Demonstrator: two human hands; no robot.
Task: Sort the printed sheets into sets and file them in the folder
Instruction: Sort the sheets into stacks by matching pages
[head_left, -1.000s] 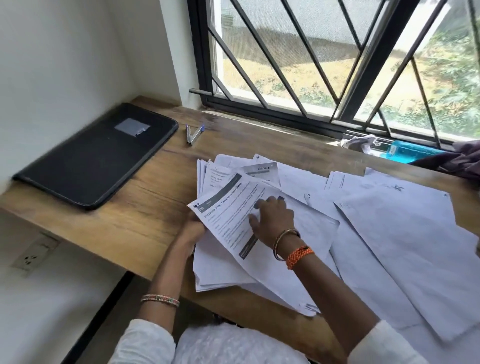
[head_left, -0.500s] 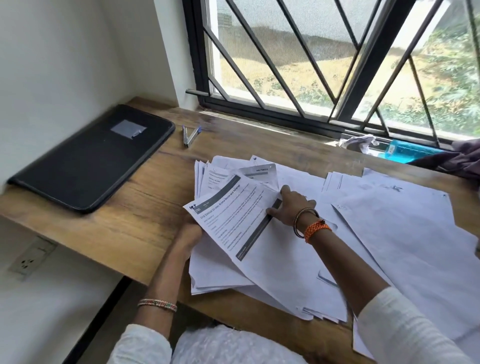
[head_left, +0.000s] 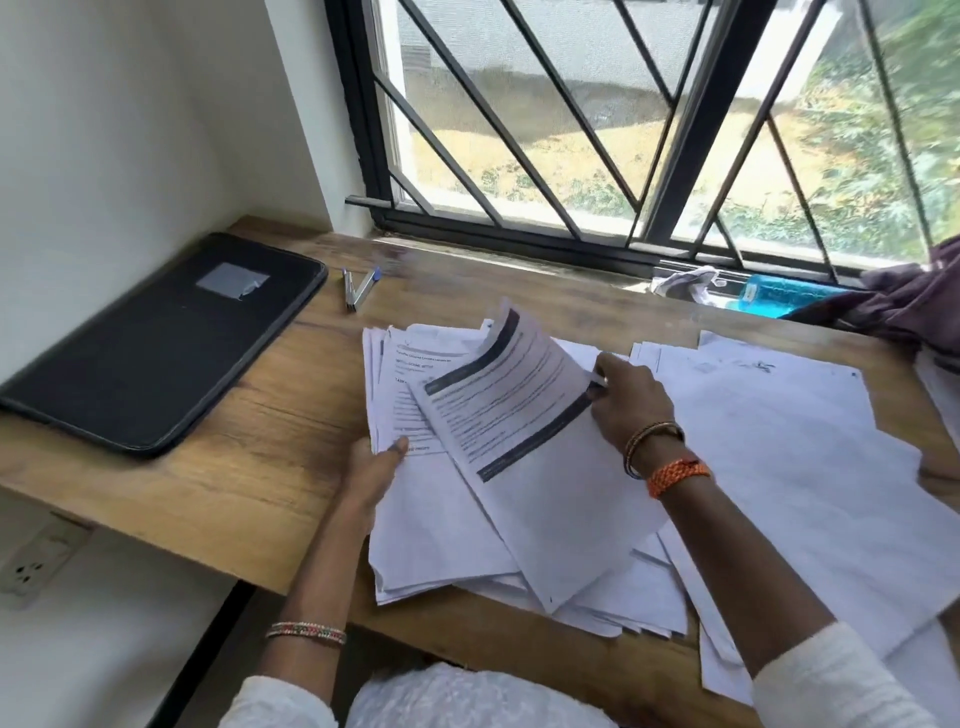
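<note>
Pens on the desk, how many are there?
2: both pens lie together in a V on the desk, between the black folder and the window; papers may hide more.

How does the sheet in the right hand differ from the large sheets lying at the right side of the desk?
The lifted sheet shows printed text with dark bars; the sheets at the right show almost blank white faces. The lifted sheet curls up off the pile, pinched at its edge by the right hand; the sheets at the right lie flat on the desk. Both are white paper.
</note>
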